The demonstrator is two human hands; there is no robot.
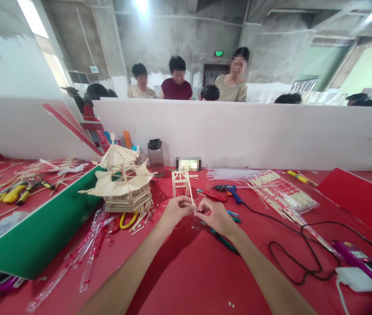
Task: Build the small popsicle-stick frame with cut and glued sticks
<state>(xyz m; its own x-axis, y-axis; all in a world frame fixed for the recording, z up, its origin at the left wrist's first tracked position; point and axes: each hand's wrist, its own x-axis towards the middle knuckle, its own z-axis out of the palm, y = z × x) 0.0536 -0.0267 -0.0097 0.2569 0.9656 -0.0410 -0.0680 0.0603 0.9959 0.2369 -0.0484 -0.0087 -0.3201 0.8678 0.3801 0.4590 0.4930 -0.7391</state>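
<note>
My left hand (pixel 177 209) and my right hand (pixel 217 215) meet over the red table (pixel 186 271), fingers pinched together on a small wooden stick frame (pixel 182 183). The frame stands upright, and both hands grip it at a lower leg near its base. A larger pagoda model made of sticks (pixel 123 177) stands just to the left of my left hand. A blue glue gun (pixel 227 190) lies right behind my right hand.
Loose sticks, plastic wrappers and yellow-handled cutters (pixel 8 195) lie at left by a green board (pixel 41 227). Packs of sticks (pixel 282 190), a black cable (pixel 304 258) and a purple glue gun (pixel 358 256) are at right. A white partition (pixel 254 131) runs behind, with several people beyond it.
</note>
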